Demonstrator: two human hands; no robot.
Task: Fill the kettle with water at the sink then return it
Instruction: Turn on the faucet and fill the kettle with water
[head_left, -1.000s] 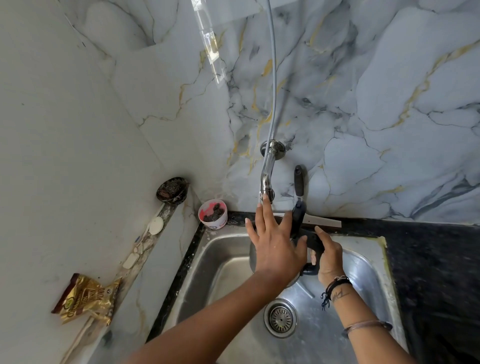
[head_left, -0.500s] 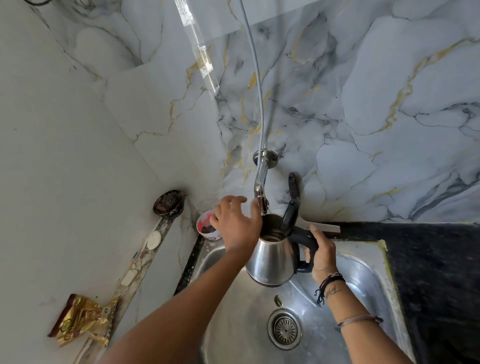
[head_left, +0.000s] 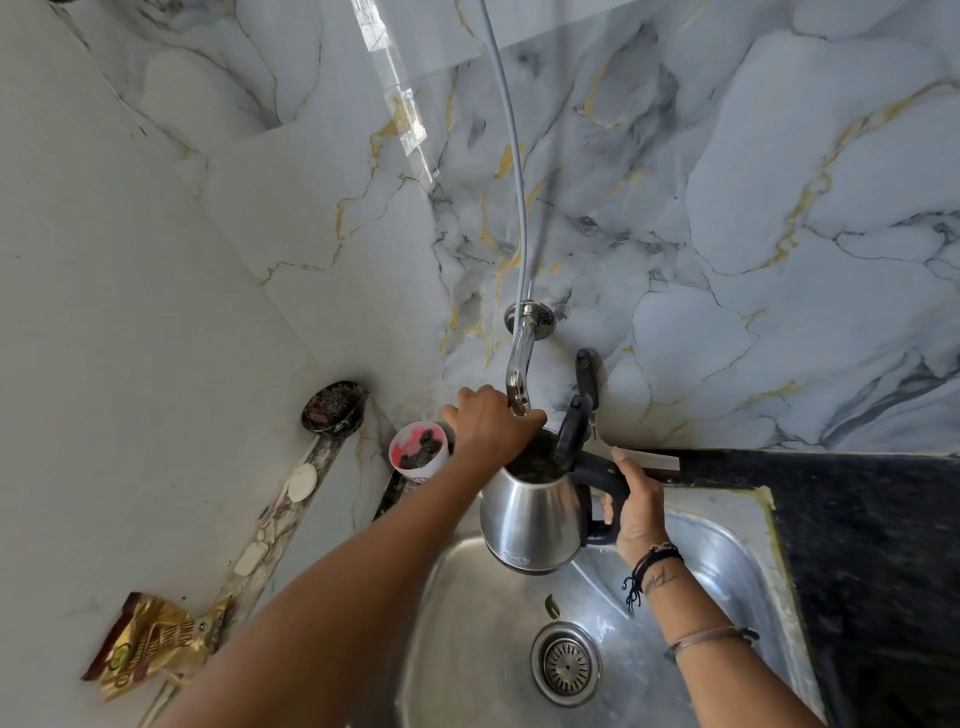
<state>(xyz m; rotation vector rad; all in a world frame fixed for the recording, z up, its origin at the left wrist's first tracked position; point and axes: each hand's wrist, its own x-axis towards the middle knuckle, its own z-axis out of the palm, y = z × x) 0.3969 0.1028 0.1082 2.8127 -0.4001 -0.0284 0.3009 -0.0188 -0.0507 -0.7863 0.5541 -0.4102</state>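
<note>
From the head camera, looking down into a corner of marble-patterned wall tiles, a shiny stainless-steel electric kettle (head_left: 530, 512) with a black plastic handle is held up above the basin of a stainless-steel sink (head_left: 727, 561), its body clear of the sink floor. The kettle's black hinged lid (head_left: 571, 434) stands flipped open and upright, and the dark mouth of the kettle sits directly under the tip of a chrome wall-mounted tap spout (head_left: 519, 364). The right hand (head_left: 636, 506) is wrapped firmly around the kettle's handle on the kettle's right side, thumb lying along the top of the handle; dark thread bands and a thin bracelet circle that wrist. The left hand (head_left: 491, 423) is reached forward above and just left of the kettle's mouth, its fingers curled closed around the end of the tap, touching it; what exactly it grips there is hidden by the hand itself. Below the kettle lies the round metal drain strainer (head_left: 566, 665). Left of the sink, a small white and pink plastic cup (head_left: 420, 451) holding dark scrubbing material stands on the desk edge, near the left hand's wrist. Further left a crumpled gold foil wrapper (head_left: 150, 642) lies on the ledge, well apart from both hands.
</note>
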